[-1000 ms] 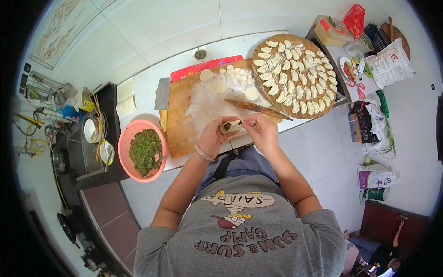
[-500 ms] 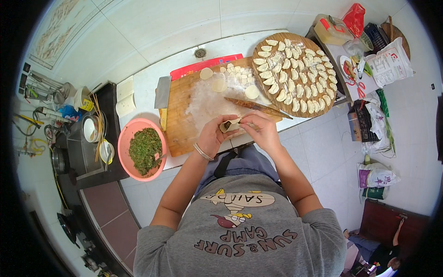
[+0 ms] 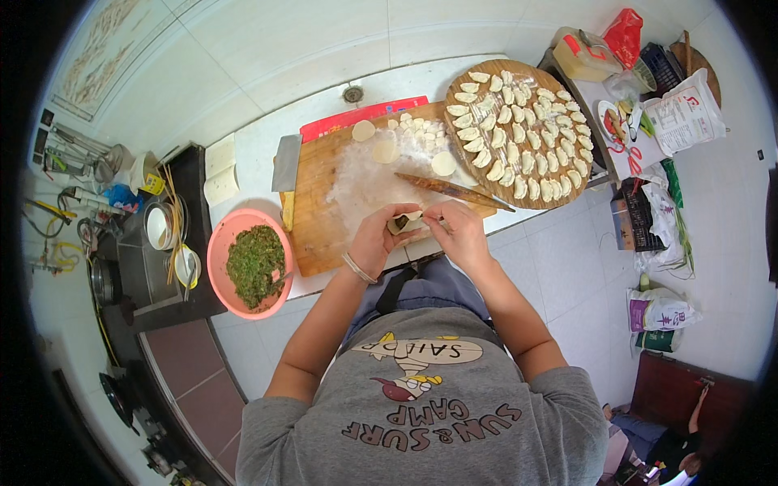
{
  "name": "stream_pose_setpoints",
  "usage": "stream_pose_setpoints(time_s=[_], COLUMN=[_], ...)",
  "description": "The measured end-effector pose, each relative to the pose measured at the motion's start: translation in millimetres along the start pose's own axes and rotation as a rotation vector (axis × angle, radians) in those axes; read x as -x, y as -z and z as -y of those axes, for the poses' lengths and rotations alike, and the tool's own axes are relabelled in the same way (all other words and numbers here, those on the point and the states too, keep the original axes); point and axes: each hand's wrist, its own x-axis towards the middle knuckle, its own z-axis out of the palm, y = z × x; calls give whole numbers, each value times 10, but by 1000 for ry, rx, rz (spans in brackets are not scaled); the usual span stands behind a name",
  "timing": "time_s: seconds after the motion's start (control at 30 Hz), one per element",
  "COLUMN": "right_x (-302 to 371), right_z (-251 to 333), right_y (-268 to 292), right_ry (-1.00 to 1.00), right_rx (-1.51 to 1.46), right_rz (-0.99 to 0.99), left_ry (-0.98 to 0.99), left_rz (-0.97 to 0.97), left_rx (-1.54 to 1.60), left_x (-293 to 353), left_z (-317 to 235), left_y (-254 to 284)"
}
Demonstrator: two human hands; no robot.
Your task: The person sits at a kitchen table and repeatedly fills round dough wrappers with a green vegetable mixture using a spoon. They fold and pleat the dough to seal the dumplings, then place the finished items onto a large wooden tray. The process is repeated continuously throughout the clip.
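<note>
A partly folded dumpling (image 3: 403,223) with dark green filling showing is held between my hands, just over the near edge of the wooden board (image 3: 316,182). My left hand (image 3: 377,237) cups it from the left. At its right end my right hand (image 3: 455,231) pinches the dough rim. A tapered rolling pin (image 3: 442,187) lies just beyond, across the board's right corner. Flour, flat round wrappers (image 3: 386,151) and small dough pieces (image 3: 415,130) are spread on the board. To the left stands a pink bowl (image 3: 215,271) of chopped green filling (image 3: 253,263).
Rows of finished dumplings cover a round wooden board (image 3: 585,188) at the back right. A cleaver (image 3: 286,166) lies along the cutting board's left edge. Farther left is a sink (image 3: 147,271) with bowls. Another person (image 3: 656,433) is at the lower right.
My right fingers have shifted slightly along the dumpling's rim. Both hands stay in nearly the same place and the view has moved very little.
</note>
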Motion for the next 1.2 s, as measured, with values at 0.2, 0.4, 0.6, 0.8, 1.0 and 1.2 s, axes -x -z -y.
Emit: stream_pose_setpoints(time_s=[0.2,0.4,0.6,0.8,1.0,1.2], right_x=[-17,4,-6,-10,26,24], right_z=[38,-4,1,-27,-32,-45], right_y=[38,44,54,55,30,57], right_ry=[15,-1,51,127,45,89], right_rx=[-10,-27,-25,50,8,53], right_rz=[-5,-6,10,35,18,35], left_ry=[13,16,6,18,24,19], left_rz=[30,36,55,53,47,35], left_rx=[-10,-9,-44,-47,-33,-51], left_x=[-29,-19,-29,-14,-15,-7], left_z=[39,19,42,36,21,14], left_y=[75,52,54,29,8,-11])
